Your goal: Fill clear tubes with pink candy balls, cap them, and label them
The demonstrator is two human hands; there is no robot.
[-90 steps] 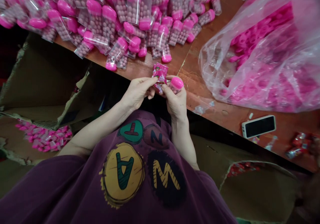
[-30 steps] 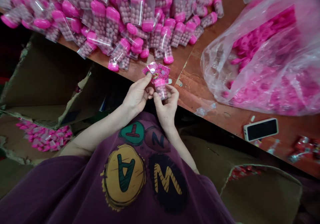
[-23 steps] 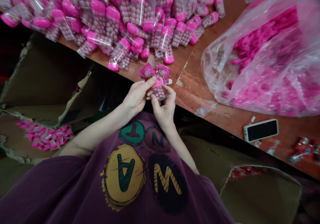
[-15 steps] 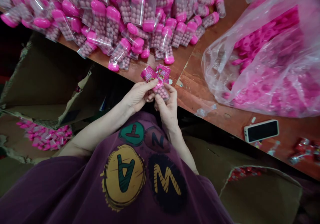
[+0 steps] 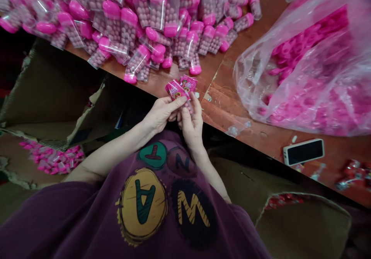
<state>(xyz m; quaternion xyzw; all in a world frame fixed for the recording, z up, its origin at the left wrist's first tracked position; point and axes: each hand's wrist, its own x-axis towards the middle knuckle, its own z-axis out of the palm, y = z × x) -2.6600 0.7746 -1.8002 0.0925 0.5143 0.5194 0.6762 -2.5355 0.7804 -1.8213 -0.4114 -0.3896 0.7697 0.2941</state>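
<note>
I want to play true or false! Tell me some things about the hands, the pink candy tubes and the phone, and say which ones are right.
1. Both hands hold one small clear candy tube with a pink printed label. True: the left hand and right hand grip it together.
2. The big heap of clear pink-capped candy tubes lies on the floor. False: it lies on the brown wooden table.
3. The white smartphone lies on the table with a dark screen. True.
4. The large clear plastic bag holds blue parts. False: they are pink.
</note>
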